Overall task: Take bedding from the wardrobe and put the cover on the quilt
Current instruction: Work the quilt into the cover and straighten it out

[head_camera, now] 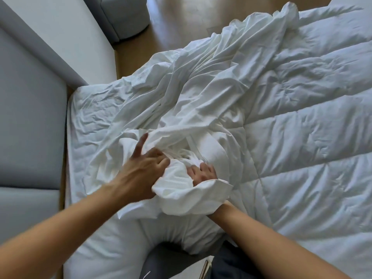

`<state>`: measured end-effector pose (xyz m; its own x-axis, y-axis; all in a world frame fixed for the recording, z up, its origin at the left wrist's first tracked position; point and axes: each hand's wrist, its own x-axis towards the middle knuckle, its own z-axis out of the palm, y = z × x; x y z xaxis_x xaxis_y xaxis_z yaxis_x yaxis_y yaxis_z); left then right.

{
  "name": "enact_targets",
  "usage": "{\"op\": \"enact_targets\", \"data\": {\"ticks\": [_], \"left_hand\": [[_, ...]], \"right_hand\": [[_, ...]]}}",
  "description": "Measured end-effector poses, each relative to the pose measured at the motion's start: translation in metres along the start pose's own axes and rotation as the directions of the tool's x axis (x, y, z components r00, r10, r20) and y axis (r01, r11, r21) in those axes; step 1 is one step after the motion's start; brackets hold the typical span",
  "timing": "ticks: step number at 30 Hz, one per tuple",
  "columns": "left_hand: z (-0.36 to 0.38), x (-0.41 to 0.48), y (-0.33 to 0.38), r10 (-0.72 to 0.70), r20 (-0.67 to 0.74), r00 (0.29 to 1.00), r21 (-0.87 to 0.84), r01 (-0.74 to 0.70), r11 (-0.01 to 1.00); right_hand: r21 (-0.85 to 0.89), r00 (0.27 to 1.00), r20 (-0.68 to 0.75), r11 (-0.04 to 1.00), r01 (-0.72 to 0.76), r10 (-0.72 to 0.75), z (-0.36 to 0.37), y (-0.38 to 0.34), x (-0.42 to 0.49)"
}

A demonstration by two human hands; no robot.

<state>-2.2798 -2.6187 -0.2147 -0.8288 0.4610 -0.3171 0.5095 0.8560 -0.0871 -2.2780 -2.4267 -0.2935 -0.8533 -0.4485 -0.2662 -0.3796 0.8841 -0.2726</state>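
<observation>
Head view. Left hand [145, 168] bunches a fold of the thin, crumpled white duvet cover [201, 87], fingers curled into the cloth, forefinger stretched out. Right hand [203, 173] is sunk in the cover's opening, cloth gathered round the wrist; cannot tell whether it holds anything.

Risk: the cover is twisted, so the buried hand may find a wrong corner, and the puffy white stitched quilt [302, 137] would bunch inside.

Cover lies heaped across the bed, overlapping the quilt's near edge, heavily creased.

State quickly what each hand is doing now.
Left hand: grips the crumpled white fabric quilt cover.
Right hand: wrapped in that cover; grip cannot be told.
</observation>
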Motion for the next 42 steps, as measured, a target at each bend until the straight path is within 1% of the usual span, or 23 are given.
{"op": "enact_targets", "data": {"ticks": [2, 3, 4, 5, 6, 7, 8, 9, 11, 12, 13, 17, 19, 22, 25, 28, 29, 31, 34, 36, 38, 40, 42], "left_hand": [[0.011, -0.025, 0.014, -0.238, -0.077, 0.968, -0.134, 0.227, 0.965], [0.017, -0.038, 0.022, -0.372, -0.08, 0.925, -0.266, 0.34, 0.902], [0.02, -0.053, 0.029, -0.519, -0.061, 0.852, -0.451, 0.441, 0.776], [0.022, -0.067, 0.036, -0.663, 0.003, 0.748, -0.679, 0.488, 0.548], [0.02, -0.08, 0.042, -0.776, 0.14, 0.614, -0.881, 0.435, 0.186], [0.018, -0.086, 0.046, -0.796, 0.351, 0.492, -0.931, 0.272, -0.242], [0.019, -0.085, 0.049, -0.688, 0.571, 0.448, -0.8, 0.115, -0.589], [0.02, -0.078, 0.053, -0.49, 0.718, 0.495, -0.604, 0.092, -0.792], [0.027, -0.052, 0.062, -0.106, 0.756, 0.646, -0.292, 0.188, -0.938], [0.029, -0.038, 0.067, 0.016, 0.724, 0.69, -0.186, 0.218, -0.958], [0.032, -0.023, 0.07, 0.061, 0.71, 0.702, -0.146, 0.232, -0.962], [0.05, 0.013, 0.064, -0.073, 0.806, 0.587, -0.302, 0.302, -0.904], [0.058, 0.02, 0.063, -0.115, 0.808, 0.578, -0.339, 0.296, -0.893], [0.069, 0.021, 0.066, -0.241, 0.767, 0.595, -0.406, 0.159, -0.9], [0.072, 0.014, 0.07, -0.33, 0.699, 0.634, -0.448, 0.029, -0.894], [0.077, 0.004, 0.074, -0.345, 0.677, 0.65, -0.446, -0.01, -0.895], [0.078, 0.002, 0.075, -0.351, 0.681, 0.642, -0.457, -0.002, -0.889], [0.077, -0.002, 0.082, -0.352, 0.675, 0.648, -0.464, 0.003, -0.886], [0.079, -0.003, 0.094, -0.384, 0.642, 0.664, -0.497, -0.021, -0.867], [0.078, -0.001, 0.101, -0.442, 0.614, 0.654, -0.544, -0.055, -0.837], [0.079, 0.0, 0.106, -0.507, 0.614, 0.605, -0.583, -0.085, -0.808], [0.078, -0.002, 0.109, -0.552, 0.636, 0.54, -0.588, -0.125, -0.799], [0.078, -0.002, 0.111, -0.574, 0.627, 0.526, -0.586, -0.166, -0.793]], "right_hand": [[-0.077, 0.996, -0.093, 0.997, 0.004, -0.011, 0.011, -0.004, 0.007], [-0.071, 0.996, -0.092, 0.997, 0.014, -0.021, 0.013, -0.006, 0.004], [-0.078, 0.991, -0.122, 0.996, 0.043, -0.052, 0.018, -0.007, 0.003], [-0.088, 0.989, -0.132, 0.994, 0.062, -0.074, 0.022, -0.008, 0.001], [-0.116, 0.982, -0.164, 0.991, 0.072, -0.091, 0.026, -0.009, 0.001], [-0.137, 0.98, -0.16, 0.986, 0.092, -0.114, 0.026, -0.011, 0.002], [-0.162, 0.97, -0.197, 0.981, 0.11, -0.142, 0.029, -0.011, 0.003], [-0.173, 0.959, -0.224, 0.975, 0.135, -0.173, 0.031, -0.01, 0.003], [-0.209, 0.926, -0.286, 0.959, 0.192, -0.247, 0.035, -0.01, 0.002], [-0.229, 0.907, -0.32, 0.951, 0.208, -0.275, 0.039, -0.008, 0.0], [-0.24, 0.898, -0.334, 0.947, 0.214, -0.288, 0.04, -0.007, -0.002], [-0.252, 0.862, -0.368, 0.93, 0.269, -0.348, 0.049, -0.001, -0.003], [-0.231, 0.844, -0.397, 0.93, 0.287, -0.36, 0.05, 0.002, -0.002], [-0.157, 0.835, -0.425, 0.937, 0.312, -0.349, 0.053, 0.004, -0.001], [-0.037, 0.861, -0.343, 0.921, 0.387, -0.376, 0.054, 0.007, -0.003], [0.224, 0.878, -0.097, 0.849, 0.479, -0.469, 0.045, 0.024, -0.005], [0.365, 0.867, 0.023, 0.812, 0.457, -0.498, 0.037, 0.031, -0.003], [0.63, 0.828, 0.227, 0.726, 0.276, -0.512, 0.024, 0.04, 0.002], [0.759, 0.816, 0.407, 0.65, -0.051, -0.411, 0.01, 0.046, 0.019], [0.734, 0.828, 0.422, 0.675, -0.072, -0.371, 0.007, 0.045, 0.031], [0.726, 0.859, 0.374, 0.686, -0.037, -0.349, 0.013, 0.042, 0.039], [0.764, 0.871, 0.366, 0.641, -0.079, -0.329, 0.021, 0.041, 0.044], [0.806, 0.864, 0.421, 0.55, -0.218, -0.274, 0.023, 0.043, 0.047]]}}
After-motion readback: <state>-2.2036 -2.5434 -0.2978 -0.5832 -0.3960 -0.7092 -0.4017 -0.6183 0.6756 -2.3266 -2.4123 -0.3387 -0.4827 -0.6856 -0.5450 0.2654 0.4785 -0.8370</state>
